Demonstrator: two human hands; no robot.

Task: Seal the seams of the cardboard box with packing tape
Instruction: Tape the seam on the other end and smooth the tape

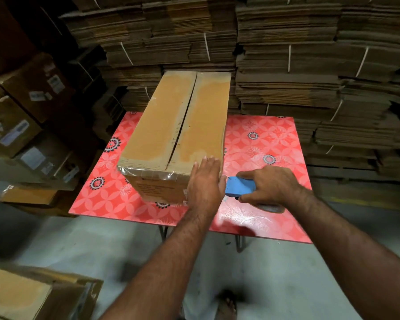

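Gripping a blue tape dispenser [240,187], the right hand [271,185] has its fingers curled tight around the tool's handle, just off the near right corner of the cardboard box [174,135]. Its thumb lies along the top of the dispenser, and the tool's front end nearly touches the box's corner. The left hand [204,184] is flat and open, fingers together and extended, pressed against the near end face of the box at its right edge, with the fingertips reaching the top rim.

Clear packing tape [148,173] runs shiny across the near top edge of the box, folded over onto the end face. The box's 2 top flaps meet along a long centre seam [183,118], which shows as a dark open gap with no tape visible on it.

This long box sits on a red floral-patterned table [263,144], angled away from the person. Bundled stacks of flattened cardboard [286,54] fill the background, and closed cartons [21,112] stand at the left.
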